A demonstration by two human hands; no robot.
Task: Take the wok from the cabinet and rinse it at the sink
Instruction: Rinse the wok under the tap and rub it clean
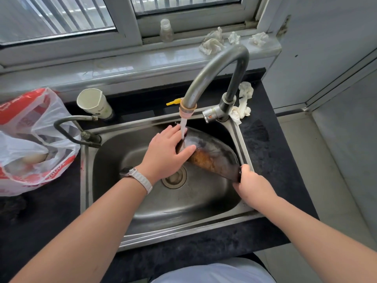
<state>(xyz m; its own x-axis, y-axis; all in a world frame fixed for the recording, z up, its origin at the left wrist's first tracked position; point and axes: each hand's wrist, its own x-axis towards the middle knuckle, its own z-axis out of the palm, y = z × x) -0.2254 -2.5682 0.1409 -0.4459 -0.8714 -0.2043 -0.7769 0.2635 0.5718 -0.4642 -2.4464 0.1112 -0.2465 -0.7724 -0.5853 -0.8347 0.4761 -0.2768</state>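
The dark wok (214, 154) stands tilted on its edge inside the steel sink (155, 223), its blackened, rust-brown underside facing me. Water runs from the curved faucet (216, 70) onto its upper rim. My left hand (165, 152), a watch on the wrist, lies flat against the wok's left side with the thumb across the surface, right under the stream. My right hand (251, 182) is closed around the wok's handle end at the sink's right wall. The wok's inside is hidden.
A red and white plastic bag (30, 139) with food lies on the dark counter to the left. A paper cup (94, 105) leans behind the sink beside a second small tap (81, 135). Crumpled tissues (242, 105) lie by the faucet base and on the windowsill, with a bottle (166, 30).
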